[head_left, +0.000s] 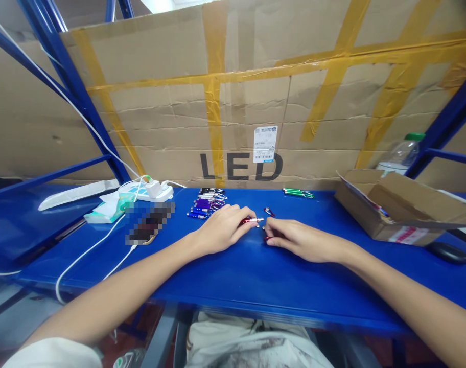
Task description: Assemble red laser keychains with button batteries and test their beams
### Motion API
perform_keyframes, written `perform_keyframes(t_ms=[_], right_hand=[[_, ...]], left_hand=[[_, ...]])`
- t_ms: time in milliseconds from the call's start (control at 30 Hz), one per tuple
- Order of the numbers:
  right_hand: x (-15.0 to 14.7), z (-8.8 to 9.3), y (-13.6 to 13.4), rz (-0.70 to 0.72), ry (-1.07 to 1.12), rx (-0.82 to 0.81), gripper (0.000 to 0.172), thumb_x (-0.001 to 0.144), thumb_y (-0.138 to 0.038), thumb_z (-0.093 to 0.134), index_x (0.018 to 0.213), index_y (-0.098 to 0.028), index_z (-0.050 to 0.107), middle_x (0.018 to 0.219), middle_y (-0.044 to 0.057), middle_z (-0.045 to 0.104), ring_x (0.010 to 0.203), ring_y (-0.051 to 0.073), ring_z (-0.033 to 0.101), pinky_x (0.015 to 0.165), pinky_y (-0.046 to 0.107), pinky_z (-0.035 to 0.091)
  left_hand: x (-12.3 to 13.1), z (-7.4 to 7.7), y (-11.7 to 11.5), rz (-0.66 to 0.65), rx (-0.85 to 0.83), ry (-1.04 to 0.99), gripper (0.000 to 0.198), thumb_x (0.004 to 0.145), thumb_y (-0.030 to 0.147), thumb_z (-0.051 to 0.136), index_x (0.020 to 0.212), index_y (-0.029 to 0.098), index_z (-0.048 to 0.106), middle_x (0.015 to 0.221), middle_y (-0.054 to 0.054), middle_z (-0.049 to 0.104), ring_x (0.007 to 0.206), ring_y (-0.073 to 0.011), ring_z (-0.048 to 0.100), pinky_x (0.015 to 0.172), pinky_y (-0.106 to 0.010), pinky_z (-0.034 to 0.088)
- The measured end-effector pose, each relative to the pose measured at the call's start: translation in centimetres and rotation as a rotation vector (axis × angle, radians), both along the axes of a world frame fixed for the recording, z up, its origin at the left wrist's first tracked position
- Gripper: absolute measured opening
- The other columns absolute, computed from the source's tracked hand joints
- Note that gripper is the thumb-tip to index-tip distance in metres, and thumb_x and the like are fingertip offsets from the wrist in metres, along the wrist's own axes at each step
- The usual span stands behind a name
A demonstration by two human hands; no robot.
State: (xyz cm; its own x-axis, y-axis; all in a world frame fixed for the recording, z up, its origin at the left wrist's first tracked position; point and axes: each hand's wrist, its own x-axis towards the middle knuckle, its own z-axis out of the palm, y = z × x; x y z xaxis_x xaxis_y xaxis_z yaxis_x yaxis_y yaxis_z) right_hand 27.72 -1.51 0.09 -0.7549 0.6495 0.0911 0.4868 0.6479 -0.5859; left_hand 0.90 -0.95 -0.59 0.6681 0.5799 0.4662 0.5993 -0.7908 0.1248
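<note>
My left hand [233, 228] is closed around a slim red keychain flashlight [249, 220], its silver end pointing right. Facing it, my right hand [290, 237] pinches a small red piece [267, 238] that the fingers mostly cover. A tiny shiny metal bit [257, 226] shows just below the flashlight's end; whether it is held or lies loose I cannot tell. Behind the fingertips a red carabiner clip [269, 211] lies on the blue table [233, 286]. To the left of my left hand, several slim flashlights [206, 203] in black, silver, purple and blue lie in a row with clips.
Green flashlights [298, 193] lie at the back edge. An open cardboard box [374, 225] and a black mouse [448, 252] are at right. On the left are a phone [150, 225], a tissue pack [106, 208], a power strip [146, 190] and white cables. A large carton [171, 128] stands behind.
</note>
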Motion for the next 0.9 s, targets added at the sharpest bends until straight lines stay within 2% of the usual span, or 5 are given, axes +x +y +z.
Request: perform_keyframes(t_ms=[200, 433, 600, 767, 900], right_hand=[[-0.30, -0.14, 0.10, -0.111, 0.197, -0.061, 0.028, 0.104, -0.049, 0.062, 0.094, -0.024, 0.053, 0.078, -0.003, 0.062, 0.070, 0.017, 0.054, 0.066, 0.029, 0.043], [-0.64, -0.43, 0.22, -0.168, 0.349, -0.187, 0.038, 0.096, -0.057, 0.073, 0.091, -0.024, 0.055, 0.073, -0.001, 0.072, 0.069, 0.019, 0.068, 0.068, 0.030, 0.049], [-0.77, -0.53, 0.25, -0.168, 0.410, -0.213, 0.036, 0.094, -0.053, 0.076, 0.090, -0.024, 0.056, 0.076, -0.001, 0.071, 0.070, 0.019, 0.069, 0.069, 0.031, 0.051], [-0.84, -0.71, 0.59, -0.205, 0.450, -0.172, 0.031, 0.096, -0.049, 0.074, 0.109, -0.024, 0.060, 0.077, -0.001, 0.072, 0.069, 0.018, 0.067, 0.070, 0.033, 0.052], [-0.96, -0.62, 0.68, -0.193, 0.524, -0.202, 0.034, 0.096, -0.051, 0.074, 0.109, -0.022, 0.062, 0.086, 0.003, 0.075, 0.072, 0.019, 0.068, 0.073, 0.035, 0.054]], left_hand=[[0.03, 0.09, -0.06, -0.003, 0.013, 0.006, 0.027, 0.113, 0.041, 0.047, 0.118, 0.021, 0.064, 0.100, -0.005, 0.071, 0.090, -0.0225, 0.065, 0.085, -0.036, 0.051], [-0.04, 0.20, -0.02, -0.013, 0.008, -0.006, 0.028, 0.113, 0.042, 0.047, 0.118, 0.021, 0.064, 0.100, -0.006, 0.072, 0.091, -0.0227, 0.066, 0.087, -0.037, 0.051], [-0.02, 0.18, -0.04, -0.014, 0.001, 0.012, 0.027, 0.113, 0.042, 0.048, 0.120, 0.021, 0.063, 0.101, -0.006, 0.072, 0.090, -0.0224, 0.065, 0.086, -0.037, 0.051], [-0.06, 0.13, 0.03, -0.017, -0.006, 0.001, 0.025, 0.113, 0.040, 0.048, 0.120, 0.021, 0.062, 0.104, -0.006, 0.072, 0.092, -0.0228, 0.066, 0.088, -0.038, 0.050], [-0.07, 0.16, 0.02, -0.022, -0.016, 0.004, 0.025, 0.113, 0.041, 0.049, 0.120, 0.021, 0.062, 0.102, -0.005, 0.071, 0.092, -0.0229, 0.065, 0.089, -0.038, 0.050]])
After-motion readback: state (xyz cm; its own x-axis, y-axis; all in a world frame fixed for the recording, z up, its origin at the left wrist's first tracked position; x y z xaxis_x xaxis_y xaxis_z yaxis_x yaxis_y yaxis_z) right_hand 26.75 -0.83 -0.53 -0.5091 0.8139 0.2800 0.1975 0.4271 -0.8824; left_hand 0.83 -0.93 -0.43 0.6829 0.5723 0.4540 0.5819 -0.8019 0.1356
